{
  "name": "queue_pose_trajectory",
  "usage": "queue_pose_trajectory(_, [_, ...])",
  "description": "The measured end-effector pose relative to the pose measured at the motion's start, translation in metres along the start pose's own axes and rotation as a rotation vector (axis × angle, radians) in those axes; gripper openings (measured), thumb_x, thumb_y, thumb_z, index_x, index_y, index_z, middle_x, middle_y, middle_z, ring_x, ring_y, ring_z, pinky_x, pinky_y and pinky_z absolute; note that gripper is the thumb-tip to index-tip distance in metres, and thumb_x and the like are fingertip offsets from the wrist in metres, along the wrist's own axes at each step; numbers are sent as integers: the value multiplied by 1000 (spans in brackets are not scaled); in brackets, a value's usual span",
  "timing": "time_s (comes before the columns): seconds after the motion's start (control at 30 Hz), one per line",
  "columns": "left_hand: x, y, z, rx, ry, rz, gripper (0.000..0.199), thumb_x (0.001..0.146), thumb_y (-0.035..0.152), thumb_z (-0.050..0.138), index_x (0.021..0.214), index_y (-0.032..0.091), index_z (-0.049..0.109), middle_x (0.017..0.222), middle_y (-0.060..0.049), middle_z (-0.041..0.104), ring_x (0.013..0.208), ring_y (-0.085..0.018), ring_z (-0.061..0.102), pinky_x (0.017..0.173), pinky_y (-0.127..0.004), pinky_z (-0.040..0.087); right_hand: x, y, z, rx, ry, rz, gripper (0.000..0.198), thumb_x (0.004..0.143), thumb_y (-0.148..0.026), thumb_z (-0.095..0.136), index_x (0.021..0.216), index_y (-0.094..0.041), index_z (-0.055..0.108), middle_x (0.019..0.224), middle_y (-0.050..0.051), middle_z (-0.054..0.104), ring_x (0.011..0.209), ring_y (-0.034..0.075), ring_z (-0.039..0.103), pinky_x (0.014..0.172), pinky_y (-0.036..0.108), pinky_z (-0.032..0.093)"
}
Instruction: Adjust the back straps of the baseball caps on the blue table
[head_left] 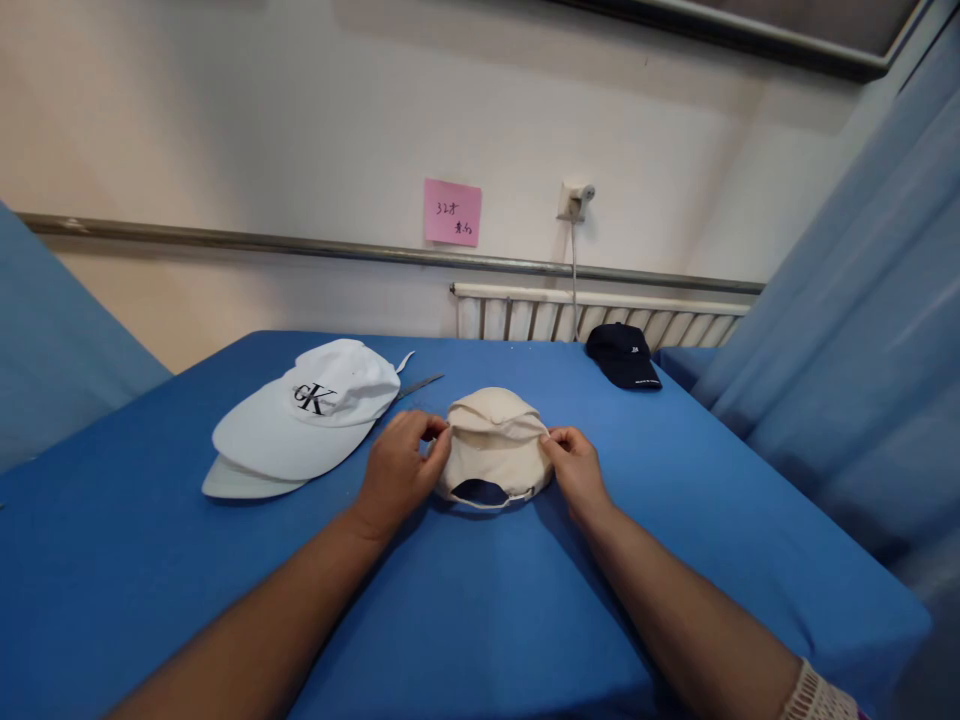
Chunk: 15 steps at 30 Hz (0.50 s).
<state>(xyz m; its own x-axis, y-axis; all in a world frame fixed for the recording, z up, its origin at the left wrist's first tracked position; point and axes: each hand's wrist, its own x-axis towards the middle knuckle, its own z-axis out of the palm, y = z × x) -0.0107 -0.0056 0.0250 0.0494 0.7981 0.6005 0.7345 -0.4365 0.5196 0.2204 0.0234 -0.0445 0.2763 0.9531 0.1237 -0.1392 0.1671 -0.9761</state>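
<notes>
A cream baseball cap [495,455] rests on the blue-covered table, its back opening and strap facing me. The crown is creased inward across the top. My left hand [405,462] pinches the cap's left side between thumb and fingers. On the opposite side, my right hand [577,468] has its fingertips closed on the fabric. To the left lie white caps [341,385], one stacked on another, the upper one with black letters on its front. The cap's brim is hidden behind its crown.
A dark navy cap [622,355] sits at the table's [480,610] far right. Scissors [420,385] lie partly hidden by the white caps. Behind stand a radiator [525,315] and a wall with a pink note [452,212] and a plugged socket [573,203]. Blue curtains [847,370] hang at both sides.
</notes>
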Motion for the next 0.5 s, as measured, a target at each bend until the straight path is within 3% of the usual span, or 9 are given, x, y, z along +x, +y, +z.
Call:
queue_pose_trajectory(0.13, [4, -11, 5, -114, 22, -194, 17, 86, 36, 57, 81, 21, 62, 81, -3, 66, 75, -19, 58, 75, -29, 46, -10, -12, 1, -73, -68, -212, 16, 73, -31, 70, 65, -21, 61, 91, 2, 63, 87, 17, 57, 80, 28, 44])
queue_pose_trajectory(0.3, [10, -21, 8, -176, 34, -258, 22, 86, 40, 56, 84, 19, 62, 82, -2, 67, 75, -18, 60, 72, -29, 47, -32, -31, 0, -217, -265, -496, 12, 81, -23, 64, 70, -21, 62, 93, 4, 63, 93, 19, 59, 90, 34, 44])
queue_pose_trajectory(0.4, [11, -24, 7, -159, 44, -217, 22, 88, 39, 54, 88, 19, 63, 86, -3, 67, 79, -19, 62, 76, -32, 50, -38, -34, 1, -269, -363, -565, 14, 86, -23, 60, 73, -21, 61, 90, 4, 62, 89, 18, 60, 85, 33, 46])
queue_pose_trajectory(0.5, [9, -23, 4, -70, 103, -23, 19, 88, 29, 51, 98, 18, 62, 97, -6, 67, 92, -22, 62, 88, -37, 49, -36, -30, 3, -288, -383, -569, 18, 90, -23, 56, 72, -21, 60, 85, 3, 62, 82, 17, 60, 79, 31, 47])
